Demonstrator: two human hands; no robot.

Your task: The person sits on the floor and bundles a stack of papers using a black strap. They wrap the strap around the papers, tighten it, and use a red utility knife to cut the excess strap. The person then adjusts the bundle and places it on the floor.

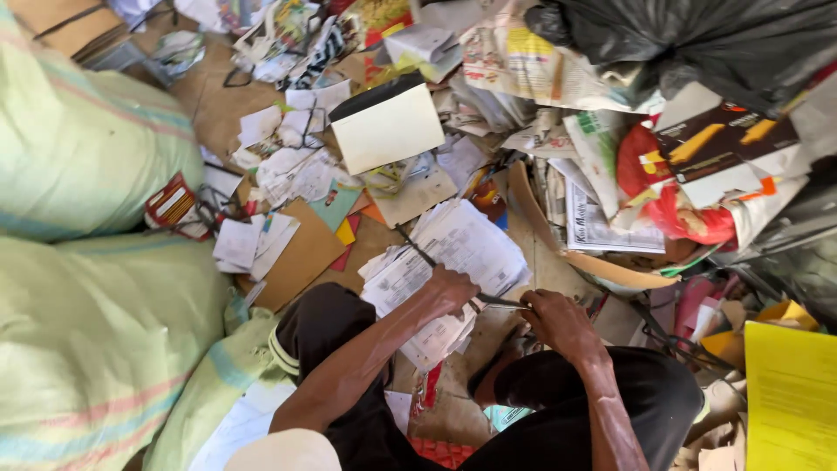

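Heaped waste paper and stuffed sacks (78,148) surround us as our left hand (453,288) presses flat on a printed paper stack (453,253), steadying it, while our right hand (558,318) closes round a thin dark strap (501,302) stretched taut between both hands.

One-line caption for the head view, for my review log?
Seated person's left hand presses white printed papers while right hand grips a thin dark rod.

Your left hand (452,288) is pressing down on a stack of printed papers (453,253) while your right hand (558,321) is gripping a thin dark strap (501,301) beside it.
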